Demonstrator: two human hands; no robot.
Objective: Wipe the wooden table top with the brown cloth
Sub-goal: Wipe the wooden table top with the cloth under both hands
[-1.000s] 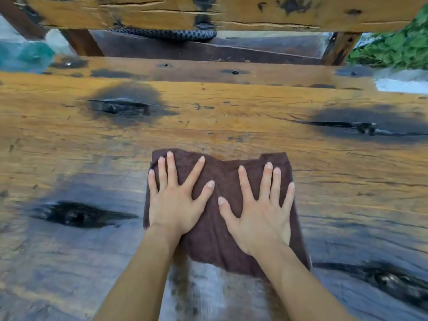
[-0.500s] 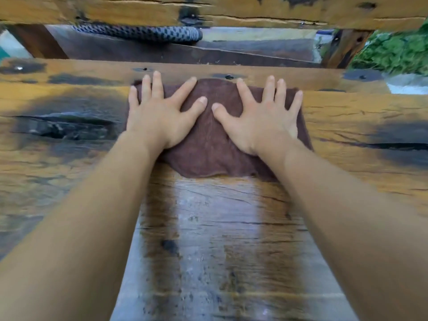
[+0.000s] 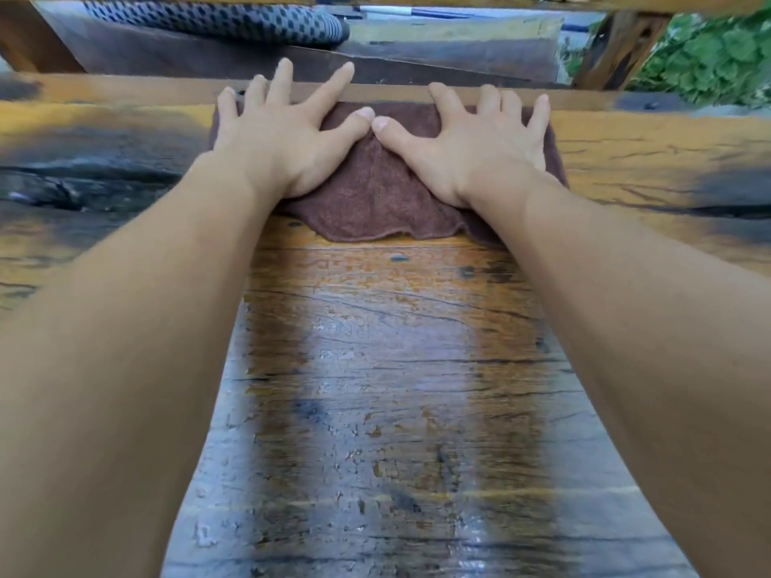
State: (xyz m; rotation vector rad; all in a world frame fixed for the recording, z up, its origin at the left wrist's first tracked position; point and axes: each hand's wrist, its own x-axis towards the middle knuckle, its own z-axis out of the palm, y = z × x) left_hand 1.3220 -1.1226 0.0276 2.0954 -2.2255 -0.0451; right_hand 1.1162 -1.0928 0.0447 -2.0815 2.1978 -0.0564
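Pressing the cloth (image 3: 375, 198) flat with spread fingers, I have my left hand (image 3: 283, 135) and right hand (image 3: 471, 148) at the far edge of the table (image 3: 396, 369), upper centre of frame; the glossy middle strip looks wiped, I judge, with both sides left to do.

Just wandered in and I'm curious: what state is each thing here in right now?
brown cloth: spread flat near the table's far edge, near hem rippled, pinned under both hands.
left hand: open, fingers splayed, pressing on the cloth.
right hand: open, fingers splayed, pressing on the cloth.
wooden table top: cracked, dark-stained; the strip between the arms shines, apparently damp.
patterned fabric: lying beyond the table, partly cut off.
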